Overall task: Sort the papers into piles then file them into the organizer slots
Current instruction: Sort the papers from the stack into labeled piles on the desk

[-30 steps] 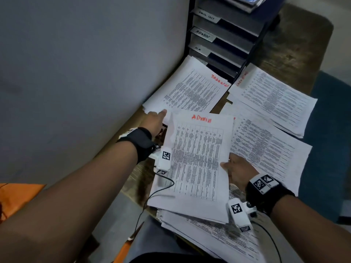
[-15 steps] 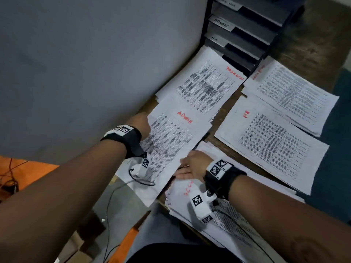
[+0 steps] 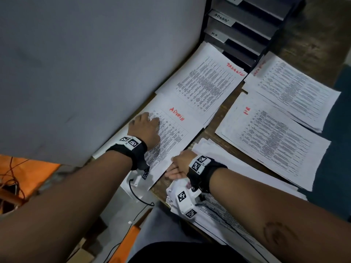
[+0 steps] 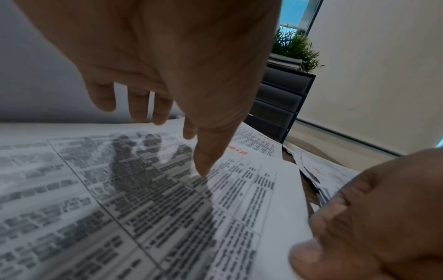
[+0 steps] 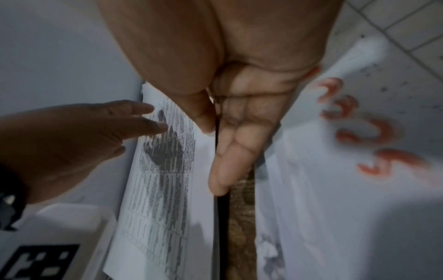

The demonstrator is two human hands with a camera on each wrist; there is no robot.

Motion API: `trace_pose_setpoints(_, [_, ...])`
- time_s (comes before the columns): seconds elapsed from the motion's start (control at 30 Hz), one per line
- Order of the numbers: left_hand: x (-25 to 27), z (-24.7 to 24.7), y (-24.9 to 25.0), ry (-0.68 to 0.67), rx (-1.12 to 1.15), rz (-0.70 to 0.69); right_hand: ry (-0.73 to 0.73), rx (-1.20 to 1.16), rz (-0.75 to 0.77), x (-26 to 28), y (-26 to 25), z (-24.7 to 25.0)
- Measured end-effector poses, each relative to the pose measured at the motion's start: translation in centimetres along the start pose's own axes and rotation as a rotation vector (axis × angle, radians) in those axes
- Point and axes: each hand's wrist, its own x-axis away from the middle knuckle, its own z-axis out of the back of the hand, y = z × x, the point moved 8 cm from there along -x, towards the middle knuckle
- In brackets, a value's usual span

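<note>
The sheet marked ADMIN (image 3: 180, 133) in red lies on the table beside the grey partition. My left hand (image 3: 146, 128) rests on its far left part with fingers straight; the left wrist view (image 4: 167, 113) shows the thumb tip touching the print. My right hand (image 3: 177, 166) pinches the sheet's near right edge, thumb on top (image 5: 215, 142). The unsorted stack (image 3: 237, 162) lies under my right forearm. The dark organizer (image 3: 245, 29) with labelled slots stands at the far end.
Three sorted piles lie ahead: one by the partition (image 3: 205, 84), the HR pile (image 3: 271, 141) and one at the far right (image 3: 296, 92). Bare wood (image 3: 210, 131) shows between them. The partition (image 3: 95, 63) closes off the left side. A plant (image 4: 294, 47) sits on the organizer.
The ADMIN sheet has come down and to the left, onto the table by the partition. My left hand has moved on top of it; my right hand stays at its edge.
</note>
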Motion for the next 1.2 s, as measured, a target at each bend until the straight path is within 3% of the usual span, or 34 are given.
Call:
trace_pose_setpoints(0.1, [-0.1,-1.2,0.1,-0.098,0.057,-0.011,0.037,0.21,0.092,2.0,-1.1,0.7])
trace_pose_setpoints(0.2, [-0.1,-1.2,-0.1,-0.105,0.077,0.007,0.02,0.377,0.192,4.5,-2.8,2.4])
trace_pose_setpoints(0.3, [0.0,0.0,0.9,-0.031,0.107,-0.024,0.214,0.545,0.478,8.2,-6.0,7.8])
trace_pose_setpoints(0.37, [0.4,0.7,2.8,-0.006,0.224,-0.1,0.388,0.682,0.59,10.6,-7.0,12.0])
trace_pose_setpoints(0.47, [1.8,0.5,6.8,-0.142,0.35,-0.253,0.624,0.968,0.527,11.9,-5.9,17.9])
trace_pose_setpoints(0.6, [4.3,-2.0,10.5,-0.367,0.314,-0.334,0.59,1.168,0.447,10.8,-2.0,21.2])
trace_pose_setpoints(0.7, [5.0,-3.6,11.2,-0.413,0.231,-0.319,0.565,1.111,0.457,9.8,0.1,22.0])
trace_pose_setpoints(0.93, [5.1,-4.1,11.5,-0.394,0.245,-0.247,0.657,0.93,0.587,8.9,0.6,22.1])
trace_pose_setpoints(1.07, [5.2,-4.5,11.4,-0.407,0.374,-0.181,0.728,0.877,0.559,8.7,0.6,22.1])
trace_pose_setpoints(1.2, [5.4,-4.7,11.1,-0.398,0.424,-0.165,0.642,0.865,0.509,7.5,0.9,22.1])
